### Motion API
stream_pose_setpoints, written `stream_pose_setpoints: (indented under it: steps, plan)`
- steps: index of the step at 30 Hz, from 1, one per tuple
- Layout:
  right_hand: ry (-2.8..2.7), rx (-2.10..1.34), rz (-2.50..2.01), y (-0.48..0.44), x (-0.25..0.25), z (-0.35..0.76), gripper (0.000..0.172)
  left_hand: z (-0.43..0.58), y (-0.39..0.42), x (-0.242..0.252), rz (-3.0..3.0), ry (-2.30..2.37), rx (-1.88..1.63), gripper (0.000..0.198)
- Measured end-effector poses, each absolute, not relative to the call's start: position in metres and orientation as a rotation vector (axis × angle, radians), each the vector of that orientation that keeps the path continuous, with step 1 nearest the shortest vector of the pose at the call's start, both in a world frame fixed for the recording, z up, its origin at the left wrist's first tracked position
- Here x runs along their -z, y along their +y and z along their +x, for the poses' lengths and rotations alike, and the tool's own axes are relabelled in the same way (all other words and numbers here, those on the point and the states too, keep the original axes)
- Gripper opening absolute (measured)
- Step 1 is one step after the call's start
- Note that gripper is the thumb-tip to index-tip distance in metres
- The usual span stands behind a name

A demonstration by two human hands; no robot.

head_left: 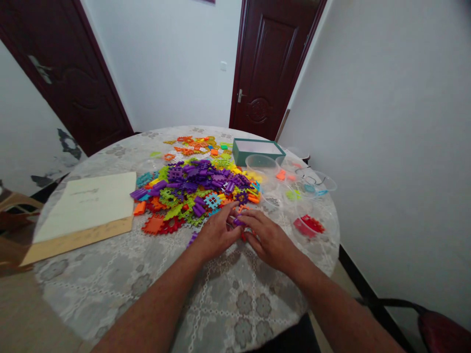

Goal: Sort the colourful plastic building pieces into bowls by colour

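My left hand (215, 235) and my right hand (271, 240) meet in front of a large heap of plastic building pieces (198, 176). Between their fingertips is a small purple building piece (238, 221), partly covered by the fingers. Both hands are closed around it. Just beyond the fingers lie orange pieces and a light blue square piece (212, 200). By my left wrist, another purple piece (192, 239) rests on the tablecloth. Some red bits show beneath my right fingers, mostly hidden.
Clear round tubs (263, 169) line the right side, one containing red pieces (309, 225). A green open box (240, 156) stands behind them. On the left lies a paper sheet (91, 201) over a tan board (79, 240). Orange and yellow pieces (198, 145) spread at the back.
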State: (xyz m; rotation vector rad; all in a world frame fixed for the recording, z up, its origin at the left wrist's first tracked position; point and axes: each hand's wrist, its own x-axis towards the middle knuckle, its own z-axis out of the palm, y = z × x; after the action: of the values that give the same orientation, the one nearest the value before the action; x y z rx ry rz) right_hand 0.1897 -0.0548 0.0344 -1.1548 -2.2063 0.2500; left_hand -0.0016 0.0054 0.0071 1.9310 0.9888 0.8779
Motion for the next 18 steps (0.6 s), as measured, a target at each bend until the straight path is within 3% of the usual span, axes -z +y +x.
stream_pose_setpoints:
  steps: [5,11,14,18]
  plan:
    - [-2.316,-0.388,-1.22,-0.032,-0.055,0.194,0.026,-0.004,0.006,-0.015,1.829,0.952,-0.849,0.052]
    - [-2.429,-0.747,-1.473,0.052,-0.105,0.233,0.012,-0.007,0.003,-0.015,2.268,1.135,-0.812,0.034]
    - [-2.17,-0.422,-1.684,0.117,-0.122,0.246,0.014,-0.006,-0.002,-0.009,2.46,0.989,-0.661,0.032]
    - [-1.751,0.072,-1.683,0.173,-0.129,0.258,0.037,-0.005,-0.004,-0.002,2.521,0.962,-0.515,0.051]
